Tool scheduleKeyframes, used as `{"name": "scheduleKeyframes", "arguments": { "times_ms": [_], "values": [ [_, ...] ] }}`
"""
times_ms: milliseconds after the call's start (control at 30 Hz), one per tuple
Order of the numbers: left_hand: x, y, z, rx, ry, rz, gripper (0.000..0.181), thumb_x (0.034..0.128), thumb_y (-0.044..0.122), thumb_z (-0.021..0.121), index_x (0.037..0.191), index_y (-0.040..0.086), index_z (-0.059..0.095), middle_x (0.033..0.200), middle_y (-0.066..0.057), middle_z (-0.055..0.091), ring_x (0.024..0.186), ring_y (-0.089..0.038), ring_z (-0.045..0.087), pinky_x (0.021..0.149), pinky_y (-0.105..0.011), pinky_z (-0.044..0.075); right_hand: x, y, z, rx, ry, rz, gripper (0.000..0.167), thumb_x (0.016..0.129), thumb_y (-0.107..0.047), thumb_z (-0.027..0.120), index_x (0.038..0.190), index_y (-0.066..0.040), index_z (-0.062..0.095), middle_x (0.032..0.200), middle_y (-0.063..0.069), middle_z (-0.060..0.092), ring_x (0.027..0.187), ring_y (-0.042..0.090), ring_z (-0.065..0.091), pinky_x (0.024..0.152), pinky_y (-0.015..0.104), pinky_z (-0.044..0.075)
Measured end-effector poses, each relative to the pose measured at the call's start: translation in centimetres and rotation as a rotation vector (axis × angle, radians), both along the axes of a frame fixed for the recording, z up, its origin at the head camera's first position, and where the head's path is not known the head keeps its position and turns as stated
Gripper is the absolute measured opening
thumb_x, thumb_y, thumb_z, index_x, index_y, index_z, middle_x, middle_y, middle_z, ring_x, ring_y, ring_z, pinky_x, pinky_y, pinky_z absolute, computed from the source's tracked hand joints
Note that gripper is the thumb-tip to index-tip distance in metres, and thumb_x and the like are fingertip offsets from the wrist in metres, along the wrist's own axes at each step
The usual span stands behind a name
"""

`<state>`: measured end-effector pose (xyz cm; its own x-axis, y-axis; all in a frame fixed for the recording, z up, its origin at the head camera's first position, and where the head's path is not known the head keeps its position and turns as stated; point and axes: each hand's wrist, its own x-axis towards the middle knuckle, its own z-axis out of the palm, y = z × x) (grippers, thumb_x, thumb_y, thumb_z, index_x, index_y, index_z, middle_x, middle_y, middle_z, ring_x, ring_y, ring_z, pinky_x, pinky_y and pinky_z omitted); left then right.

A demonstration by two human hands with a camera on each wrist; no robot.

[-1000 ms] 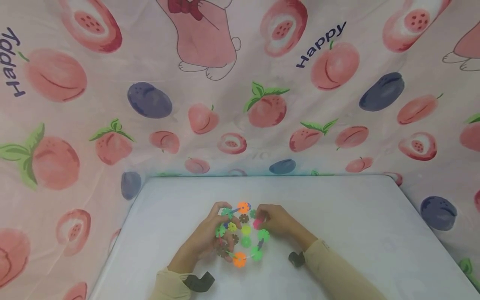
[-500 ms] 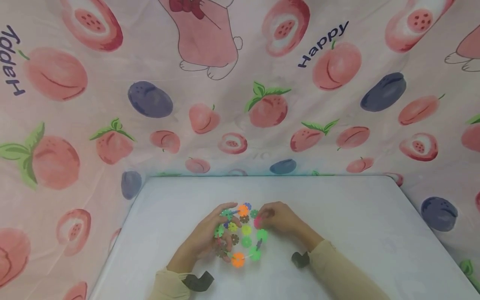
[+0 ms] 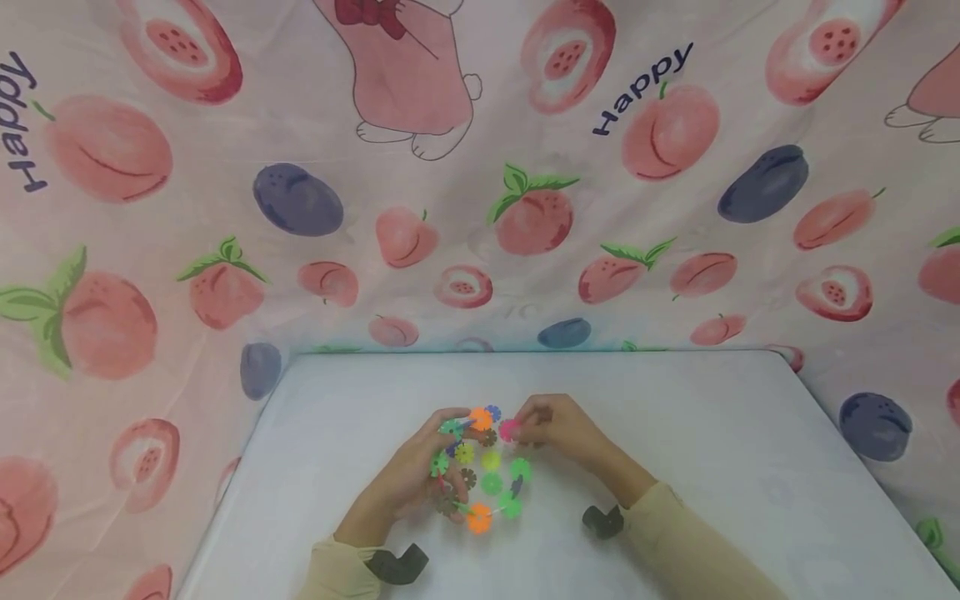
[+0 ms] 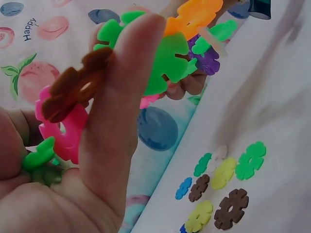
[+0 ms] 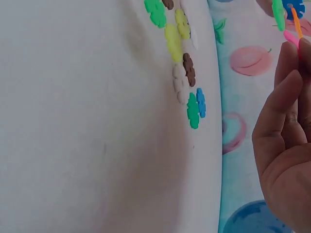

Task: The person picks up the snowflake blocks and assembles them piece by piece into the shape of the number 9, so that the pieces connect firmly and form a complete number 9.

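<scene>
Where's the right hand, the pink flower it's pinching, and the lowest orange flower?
Right hand point(image 3: 558, 427): head view, middle of the hand.
Pink flower point(image 3: 507, 430): head view, its uncovered part.
Lowest orange flower point(image 3: 479, 518): head view, near its centre.

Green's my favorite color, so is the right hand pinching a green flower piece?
No, in the head view the right hand pinches a pink flower piece.

Notched-disc chain point(image 4: 168, 65), multicoloured, interlocked, curving out from the left hand point(image 3: 412, 471); pink notched disc point(image 3: 508, 430), pinched in the right hand point(image 3: 558, 429).
</scene>
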<state>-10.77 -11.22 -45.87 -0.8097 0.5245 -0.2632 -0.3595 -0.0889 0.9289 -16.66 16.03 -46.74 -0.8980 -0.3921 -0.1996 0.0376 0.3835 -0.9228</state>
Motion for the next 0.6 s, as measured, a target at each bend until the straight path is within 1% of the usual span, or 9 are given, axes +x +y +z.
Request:
{"name": "scheduleKeyframes", "arguments": {
  "times_ms": [33, 67, 133, 167, 300, 400, 467, 567, 600],
  "values": [
    [0.0, 0.0, 0.0, -0.006, -0.003, 0.002, 0.045, 0.1092, 0.029, 0.033, 0.154, 0.031, 0.034, 0.12, -0.015, 0.068, 0.064, -0.023, 0.072, 0.062, -0.055, 0.062, 0.1, -0.1, 0.2, -0.004, 0.001, -0.005, 0.009, 0.088, -0.017, 0.078, 0.094, -0.013, 0.072, 0.081, 0.007, 0.073, 0.086, 0.034, 0.071, 0.076, 0.035, 0.06],
    [0.0, 0.0, 0.0, -0.008, -0.006, 0.001, 0.046, 0.1092, 0.029, 0.033, 0.155, 0.033, 0.034, 0.105, -0.013, 0.072, 0.064, -0.024, 0.072, 0.062, -0.056, 0.062, 0.1, -0.1, 0.3, -0.008, 0.0, -0.009, 0.009, 0.088, -0.017, 0.078, 0.093, -0.013, 0.072, 0.082, 0.008, 0.073, 0.088, 0.036, 0.071, 0.077, 0.036, 0.06],
    [0.0, 0.0, 0.1, -0.011, -0.008, -0.005, 0.047, 0.109, 0.029, 0.032, 0.156, 0.035, 0.033, 0.08, -0.014, 0.07, 0.063, -0.024, 0.072, 0.063, -0.057, 0.062, 0.3, -0.3, 0.6, -0.011, 0.0, -0.018, 0.01, 0.087, -0.018, 0.078, 0.093, -0.013, 0.072, 0.082, 0.008, 0.074, 0.09, 0.04, 0.07, 0.078, 0.039, 0.06],
    [0.0, 0.0, 0.1, -0.011, -0.007, -0.009, 0.048, 0.1089, 0.029, 0.032, 0.157, 0.035, 0.032, 0.075, -0.014, 0.068, 0.063, -0.024, 0.072, 0.063, -0.057, 0.062, 0.4, -0.4, 0.7, -0.012, 0.003, -0.021, 0.01, 0.087, -0.019, 0.079, 0.092, -0.013, 0.072, 0.082, 0.008, 0.074, 0.09, 0.042, 0.069, 0.079, 0.041, 0.06],
    [0.1, 0.1, 0.1, -0.013, -0.008, -0.011, 0.048, 0.1084, 0.029, 0.033, 0.156, 0.035, 0.033, 0.074, -0.013, 0.069, 0.063, -0.024, 0.071, 0.063, -0.057, 0.062, 0.6, -0.6, 1.1, -0.025, 0.021, -0.027, 0.013, 0.085, -0.021, 0.082, 0.091, -0.013, 0.072, 0.081, 0.007, 0.074, 0.091, 0.045, 0.068, 0.08, 0.048, 0.06],
    [0.1, 0.2, 0.1, -0.016, -0.011, -0.009, 0.047, 0.1081, 0.03, 0.035, 0.155, 0.036, 0.035, 0.068, -0.014, 0.068, 0.063, -0.024, 0.071, 0.063, -0.056, 0.062, 0.8, -0.8, 1.3, -0.042, 0.039, -0.029, 0.015, 0.084, -0.022, 0.083, 0.09, -0.012, 0.073, 0.08, 0.006, 0.073, 0.091, 0.044, 0.069, 0.081, 0.05, 0.059],
    [0.1, 0.2, 0.1, -0.014, -0.008, -0.01, 0.047, 0.1081, 0.03, 0.035, 0.155, 0.036, 0.035, 0.069, -0.013, 0.068, 0.064, -0.024, 0.071, 0.063, -0.056, 0.062, 0.9, -0.9, 1.4, -0.052, 0.049, -0.028, 0.015, 0.084, -0.022, 0.084, 0.09, -0.013, 0.073, 0.08, 0.005, 0.073, 0.092, 0.043, 0.07, 0.083, 0.052, 0.06],
    [0.1, 0.2, 0.1, -0.007, -0.01, -0.008, 0.047, 0.108, 0.03, 0.035, 0.155, 0.036, 0.035, 0.075, -0.018, 0.069, 0.064, -0.025, 0.071, 0.063, -0.057, 0.062, 1.0, -1.0, 1.6, -0.069, 0.079, -0.024, 0.014, 0.084, -0.021, 0.084, 0.088, -0.013, 0.073, 0.08, 0.005, 0.073, 0.091, 0.043, 0.071, 0.084, 0.055, 0.06],
    [0.0, 0.1, 0.1, -0.007, -0.007, -0.007, 0.048, 0.108, 0.03, 0.036, 0.155, 0.036, 0.035, 0.081, -0.02, 0.069, 0.064, -0.025, 0.072, 0.063, -0.057, 0.062, 1.0, -1.1, 1.7, -0.071, 0.087, -0.026, 0.014, 0.084, -0.021, 0.084, 0.088, -0.014, 0.074, 0.08, 0.005, 0.073, 0.091, 0.043, 0.071, 0.085, 0.055, 0.06]
  ]
}}
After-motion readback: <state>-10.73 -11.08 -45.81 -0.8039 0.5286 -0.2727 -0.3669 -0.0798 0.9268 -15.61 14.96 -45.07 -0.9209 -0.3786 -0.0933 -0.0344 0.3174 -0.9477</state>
